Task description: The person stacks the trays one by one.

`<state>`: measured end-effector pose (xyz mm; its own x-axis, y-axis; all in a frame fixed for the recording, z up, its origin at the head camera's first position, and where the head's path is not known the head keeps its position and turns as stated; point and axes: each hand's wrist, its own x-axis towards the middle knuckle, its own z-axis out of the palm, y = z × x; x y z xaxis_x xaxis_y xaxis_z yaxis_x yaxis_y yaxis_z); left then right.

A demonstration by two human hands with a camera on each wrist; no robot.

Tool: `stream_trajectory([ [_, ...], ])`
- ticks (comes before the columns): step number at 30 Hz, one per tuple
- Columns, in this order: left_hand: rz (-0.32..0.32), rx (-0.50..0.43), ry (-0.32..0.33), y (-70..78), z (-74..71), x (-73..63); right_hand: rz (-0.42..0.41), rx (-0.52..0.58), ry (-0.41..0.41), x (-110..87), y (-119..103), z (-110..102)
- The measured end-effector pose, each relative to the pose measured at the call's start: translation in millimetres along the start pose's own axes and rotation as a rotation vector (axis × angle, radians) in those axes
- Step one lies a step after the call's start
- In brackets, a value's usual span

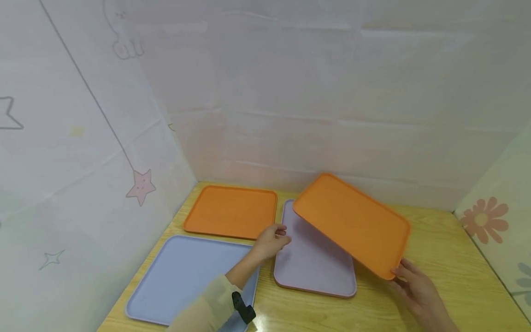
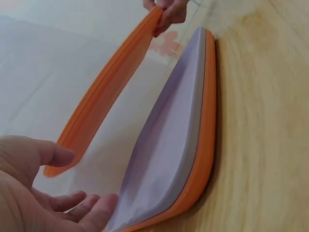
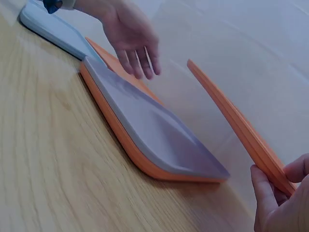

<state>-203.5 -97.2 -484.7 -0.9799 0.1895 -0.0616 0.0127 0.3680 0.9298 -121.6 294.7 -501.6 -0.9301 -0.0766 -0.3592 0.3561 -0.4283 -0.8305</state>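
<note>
An orange tray [image 1: 352, 221] hangs tilted in the air, its near right corner pinched between the thumb and fingers of my right hand [image 1: 419, 290]. Below it lies a light purple tray [image 1: 311, 272], stacked on an orange tray [image 2: 208, 121] whose edge shows in both wrist views. My left hand [image 1: 271, 240] is beside the left edge of the purple tray, fingers loosely spread and holding nothing. In the right wrist view the left hand [image 3: 133, 38] hovers over the stack with its fingers extended, apart from the raised tray [image 3: 236, 121].
Another orange tray [image 1: 232, 212] lies at the back left of the wooden table [image 1: 439, 258]. In front of it is a blue tray [image 1: 186, 276], partly under my left forearm. Pale printed sheets [image 1: 311, 92] stand behind and at both sides.
</note>
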Motion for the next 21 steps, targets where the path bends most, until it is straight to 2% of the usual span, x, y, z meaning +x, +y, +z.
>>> stream_trajectory([
  [6,-0.002,-0.366,0.077,3.3,20.3,-1.5,0.011,-0.051,0.084,-0.7,9,26],
  [9,-0.043,-0.497,0.128,5.0,29.6,-1.7,0.022,-0.078,0.111,-2.0,14,40],
  [11,-0.061,-0.54,0.166,4.4,35.1,-1.6,0.02,-0.079,0.118,-2.9,17,48],
  [14,-0.075,-0.556,0.213,3.2,41.1,-1.0,0.011,-0.075,0.138,-3.8,22,58],
  [21,-0.031,-0.669,0.225,5.7,47.3,-4.5,-0.052,-0.055,0.138,-3.0,34,74],
])
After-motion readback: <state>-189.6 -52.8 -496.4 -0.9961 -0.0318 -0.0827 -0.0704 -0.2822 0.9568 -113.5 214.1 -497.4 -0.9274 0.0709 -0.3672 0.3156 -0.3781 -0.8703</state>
